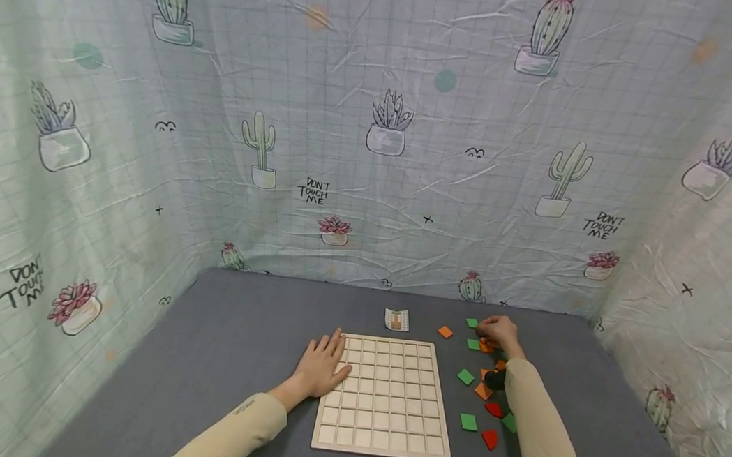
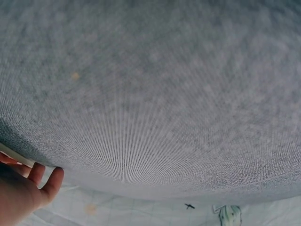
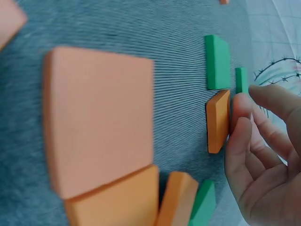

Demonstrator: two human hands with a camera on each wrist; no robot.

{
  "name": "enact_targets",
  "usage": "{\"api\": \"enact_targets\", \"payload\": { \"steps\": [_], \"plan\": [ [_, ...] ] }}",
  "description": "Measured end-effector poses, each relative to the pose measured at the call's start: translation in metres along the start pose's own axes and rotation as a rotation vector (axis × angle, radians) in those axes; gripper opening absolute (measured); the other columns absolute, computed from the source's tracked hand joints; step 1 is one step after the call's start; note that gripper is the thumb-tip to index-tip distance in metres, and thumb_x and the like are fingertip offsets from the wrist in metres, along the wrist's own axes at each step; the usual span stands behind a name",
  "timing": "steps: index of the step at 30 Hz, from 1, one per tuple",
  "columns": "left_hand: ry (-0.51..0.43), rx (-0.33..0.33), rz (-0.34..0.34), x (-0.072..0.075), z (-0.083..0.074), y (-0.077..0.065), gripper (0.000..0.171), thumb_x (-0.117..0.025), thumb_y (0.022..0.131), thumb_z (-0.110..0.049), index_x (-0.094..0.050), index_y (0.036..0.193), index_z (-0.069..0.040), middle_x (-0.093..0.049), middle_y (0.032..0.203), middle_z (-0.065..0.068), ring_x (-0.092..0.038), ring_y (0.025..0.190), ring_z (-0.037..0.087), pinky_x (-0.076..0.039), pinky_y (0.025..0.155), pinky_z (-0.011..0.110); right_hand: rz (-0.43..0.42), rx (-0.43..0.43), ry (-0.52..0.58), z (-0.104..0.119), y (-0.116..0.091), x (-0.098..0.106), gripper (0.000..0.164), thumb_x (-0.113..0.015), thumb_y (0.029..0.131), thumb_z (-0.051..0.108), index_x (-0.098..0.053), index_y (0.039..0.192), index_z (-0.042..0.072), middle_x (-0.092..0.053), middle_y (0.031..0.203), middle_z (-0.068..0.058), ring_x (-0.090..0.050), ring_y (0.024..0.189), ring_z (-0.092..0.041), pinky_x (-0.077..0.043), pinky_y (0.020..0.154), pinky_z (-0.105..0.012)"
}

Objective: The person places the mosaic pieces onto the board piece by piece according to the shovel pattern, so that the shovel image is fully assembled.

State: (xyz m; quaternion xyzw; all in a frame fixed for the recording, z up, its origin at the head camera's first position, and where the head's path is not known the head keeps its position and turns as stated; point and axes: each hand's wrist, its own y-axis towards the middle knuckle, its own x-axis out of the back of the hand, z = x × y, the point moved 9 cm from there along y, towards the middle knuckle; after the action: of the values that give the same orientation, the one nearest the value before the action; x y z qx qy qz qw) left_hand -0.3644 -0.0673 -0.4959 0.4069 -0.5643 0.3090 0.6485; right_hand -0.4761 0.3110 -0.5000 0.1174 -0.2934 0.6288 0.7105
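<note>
A pale wooden grid board (image 1: pixel 383 397) lies on the grey table. My left hand (image 1: pixel 321 367) rests on its left edge, fingers straight and spread, the thumb over the outer squares. In the left wrist view, only the fingers (image 2: pixel 54 181) show at the lower left. Off to the right, my right hand (image 1: pixel 499 334) reaches down among loose tiles with bent fingers. Its fingertips are right by a far green tile (image 3: pixel 241 80) and beside an orange tile (image 3: pixel 218 122). Whether they pinch anything I cannot tell.
Several green, orange and red tiles lie scattered right of the board, including a red one (image 1: pixel 489 439) and a green one (image 1: pixel 469 422). A small card with an orange figure (image 1: pixel 397 320) lies behind the board. Cactus-print curtains (image 1: pixel 405 210) surround the table.
</note>
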Motion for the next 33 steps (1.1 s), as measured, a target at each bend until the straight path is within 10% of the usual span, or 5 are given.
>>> {"api": "enact_targets", "payload": {
  "steps": [33],
  "plan": [
    [0.003, 0.012, -0.009, -0.006, 0.002, 0.002, 0.063, -0.03, 0.094, -0.047, -0.031, 0.139, -0.004, -0.028, 0.144, 0.017, -0.035, 0.126, 0.034, -0.031, 0.094, 0.05, 0.106, 0.052, -0.112, 0.007, 0.006, -0.014, 0.03, -0.054, 0.087, 0.015, -0.059, 0.111, -0.002, -0.064, 0.079, -0.007, -0.057, 0.064, -0.013, -0.047, 0.059, -0.028]
  ]
}}
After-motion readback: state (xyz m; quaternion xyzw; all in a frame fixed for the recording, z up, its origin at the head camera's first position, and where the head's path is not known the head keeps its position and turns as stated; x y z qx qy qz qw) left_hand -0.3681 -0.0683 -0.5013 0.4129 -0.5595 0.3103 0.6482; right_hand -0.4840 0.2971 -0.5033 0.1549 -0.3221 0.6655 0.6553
